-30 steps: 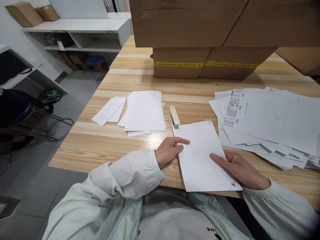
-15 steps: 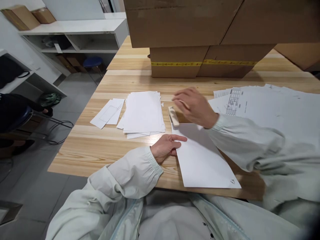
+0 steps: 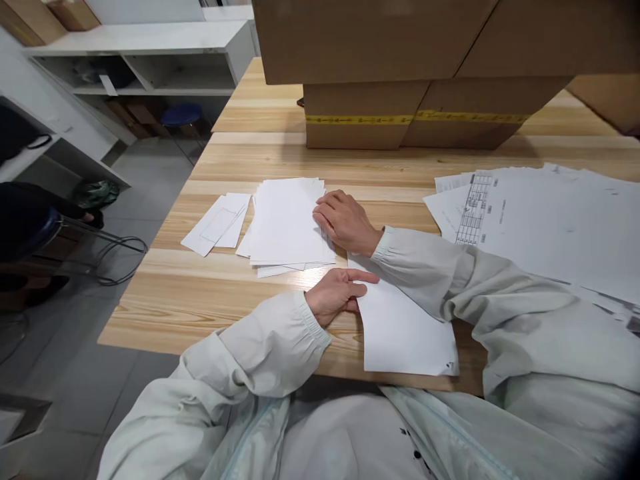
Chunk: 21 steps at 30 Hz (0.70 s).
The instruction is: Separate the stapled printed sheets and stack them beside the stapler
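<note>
Under my left hand (image 3: 337, 293) lies the near end of a white sheet (image 3: 405, 327); I pinch its left edge, with thumb and index finger on top and the other fingers lower. My right hand (image 3: 347, 221) is palm down just beyond that sheet, fingers stretched left. Its fingertips reach the right edge of a stack of white paper (image 3: 287, 223). The palm covers the spot where a cream stapler showed before, so the stapler is hidden. Whether the palm presses on it I cannot tell. A small dark mark shows at the sheet's lower right corner.
Narrow paper slips (image 3: 215, 225) lie left of the stack. Printed sheets (image 3: 550, 220) spread over the table's right side. Large cardboard boxes (image 3: 365, 123) with yellow tape stand at the back. A blue stool (image 3: 181, 115) and white shelves (image 3: 150, 39) are beyond the wooden table (image 3: 165, 300).
My right hand has moved left and down, from raised beside the stapler to over it, hiding it. My left hand keeps its hold on the sheet. The view has shifted slightly.
</note>
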### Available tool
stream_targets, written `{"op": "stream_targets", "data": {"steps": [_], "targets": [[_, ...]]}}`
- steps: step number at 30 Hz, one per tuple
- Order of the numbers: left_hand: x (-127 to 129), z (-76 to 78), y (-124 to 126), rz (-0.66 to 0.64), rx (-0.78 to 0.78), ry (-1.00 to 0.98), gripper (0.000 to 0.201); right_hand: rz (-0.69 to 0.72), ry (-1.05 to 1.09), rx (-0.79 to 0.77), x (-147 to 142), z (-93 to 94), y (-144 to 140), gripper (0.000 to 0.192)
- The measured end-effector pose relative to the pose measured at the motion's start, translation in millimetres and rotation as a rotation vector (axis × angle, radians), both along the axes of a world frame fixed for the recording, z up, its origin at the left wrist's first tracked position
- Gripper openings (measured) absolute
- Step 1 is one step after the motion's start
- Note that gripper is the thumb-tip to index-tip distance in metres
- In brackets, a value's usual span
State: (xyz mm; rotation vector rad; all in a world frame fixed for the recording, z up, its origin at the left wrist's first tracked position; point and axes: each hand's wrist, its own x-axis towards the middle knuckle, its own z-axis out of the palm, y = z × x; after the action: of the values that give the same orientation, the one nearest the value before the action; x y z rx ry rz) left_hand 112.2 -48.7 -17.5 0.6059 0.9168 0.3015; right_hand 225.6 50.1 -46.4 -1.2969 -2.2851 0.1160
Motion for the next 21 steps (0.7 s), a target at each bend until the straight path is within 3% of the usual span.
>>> {"op": "stream_targets", "data": {"steps": [5, 8, 10, 13, 15, 17, 19, 21], "targets": [[-4.2, -5.6, -4.7, -0.123, 0.139, -0.050, 0.026, -0.018, 0.202, 0.102, 22.2, 33.1, -10.7, 0.035], [-7.9, -9.5, -11.2, -0.242, 0.379, -0.104, 0.025, -0.179, 0.378, 0.127, 64.7, 59.6, -49.2, 0.035], [-10.0, -8.6, -16.0, -0.261, 0.583, -0.122, 0.025, -0.341, 0.526, 0.062, 97.5, 67.2, -88.6, 0.036], [-13.9, -1.0, -21.8, -0.246, 0.883, -0.114, 0.029, -0.640, 0.779, -0.229, 132.5, 60.3, -154.7, 0.046], [-16.6, 5.3, -24.2, -0.249, 1.050, -0.071, 0.037, -0.662, 0.849, -0.569, 136.8, 50.8, -192.2, 0.048], [-18.3, 10.1, -25.2, -0.253, 1.149, -0.021, 0.043, -0.640, 0.813, -0.768, 126.7, 45.0, -216.4, 0.037], [-18.5, 12.8, -24.2, -0.238, 1.185, 0.025, 0.044, -0.713, 0.741, -0.714, 114.0, 46.3, -223.7, 0.024], [-19.3, 14.4, -20.0, -0.179, 1.202, 0.040, 0.040, -0.871, 0.661, -0.465, 114.3, 53.4, -215.0, 0.024]]}}
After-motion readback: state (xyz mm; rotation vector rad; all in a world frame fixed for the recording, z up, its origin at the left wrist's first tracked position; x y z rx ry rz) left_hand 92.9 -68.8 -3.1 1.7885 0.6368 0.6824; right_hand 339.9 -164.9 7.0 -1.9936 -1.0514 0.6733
